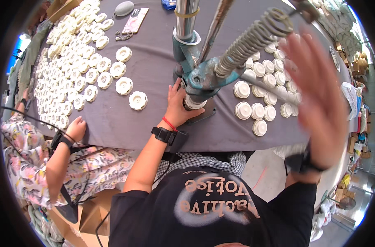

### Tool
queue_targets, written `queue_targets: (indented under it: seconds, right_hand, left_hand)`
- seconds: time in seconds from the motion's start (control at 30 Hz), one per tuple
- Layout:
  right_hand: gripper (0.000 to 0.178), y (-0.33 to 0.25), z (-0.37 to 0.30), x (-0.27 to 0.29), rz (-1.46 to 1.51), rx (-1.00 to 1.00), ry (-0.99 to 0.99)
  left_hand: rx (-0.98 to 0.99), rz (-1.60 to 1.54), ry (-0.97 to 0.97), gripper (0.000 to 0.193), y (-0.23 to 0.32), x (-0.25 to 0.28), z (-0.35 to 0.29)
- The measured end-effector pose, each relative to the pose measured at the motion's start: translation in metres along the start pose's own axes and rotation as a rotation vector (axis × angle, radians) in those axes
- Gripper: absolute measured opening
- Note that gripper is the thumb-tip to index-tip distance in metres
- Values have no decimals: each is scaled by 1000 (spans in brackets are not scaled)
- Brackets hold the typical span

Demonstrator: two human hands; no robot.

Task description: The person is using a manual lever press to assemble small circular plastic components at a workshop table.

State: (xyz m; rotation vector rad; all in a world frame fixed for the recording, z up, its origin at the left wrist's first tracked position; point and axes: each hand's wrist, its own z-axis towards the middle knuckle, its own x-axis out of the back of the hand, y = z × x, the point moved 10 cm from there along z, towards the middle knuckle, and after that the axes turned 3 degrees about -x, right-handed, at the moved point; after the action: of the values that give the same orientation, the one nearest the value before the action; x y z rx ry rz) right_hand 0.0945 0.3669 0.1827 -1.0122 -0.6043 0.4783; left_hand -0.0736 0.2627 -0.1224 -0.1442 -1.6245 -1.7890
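My left hand (180, 108) curls around a white round plastic part (192, 103) at the base of a green-painted hand press (200, 80). The press head comes down onto that part and hides its top. On the right, my right hand (315, 94) is raised and smeared by motion, its fingers stretched out. The press's metal lever (274, 89) runs to the palm side of this hand; whether they touch, I cannot tell. A large coil spring (253, 43) rises beside the steel column (186, 20).
Many white notched round parts (72, 66) cover the left of the grey cloth-covered table (150, 127). Smoother white round parts (257, 111) lie right of the press. A phone (136, 20) and a grey oval object (124, 8) lie behind. A co-worker's hand (76, 129) rests at left.
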Motion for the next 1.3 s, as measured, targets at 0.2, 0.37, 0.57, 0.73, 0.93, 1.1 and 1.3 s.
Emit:
queue_targets:
  seconds: [0.2, 0.37, 0.57, 0.73, 0.93, 1.1, 1.3]
  right_hand:
    - [84, 210, -175, -48, -653, -465, -68]
    - [69, 219, -146, -64, -880, -207, 164]
    - [34, 76, -146, -7, -5, 226, 97]
    - [39, 17, -6, -6, 3, 204, 211]
    - [40, 104, -6, -2, 247, -81, 274]
    - [41, 220, -131, -18, -1297, -237, -80]
    - [47, 206, -186, -90, -973, -18, -234]
  left_hand:
    - [-32, -51, -51, 85, 4, -14, 9]
    - [-55, -68, 54, 90, 10, -2, 8]
    - [-51, 99, 164, 77, 22, -1, 7]
    - [-50, 243, 73, 64, 42, 11, 22]
    - [-48, 422, 238, 74, 42, 50, -36]
    - [209, 889, 93, 74, -31, 73, -66]
    - [374, 1029, 313, 63, -58, 140, -56]
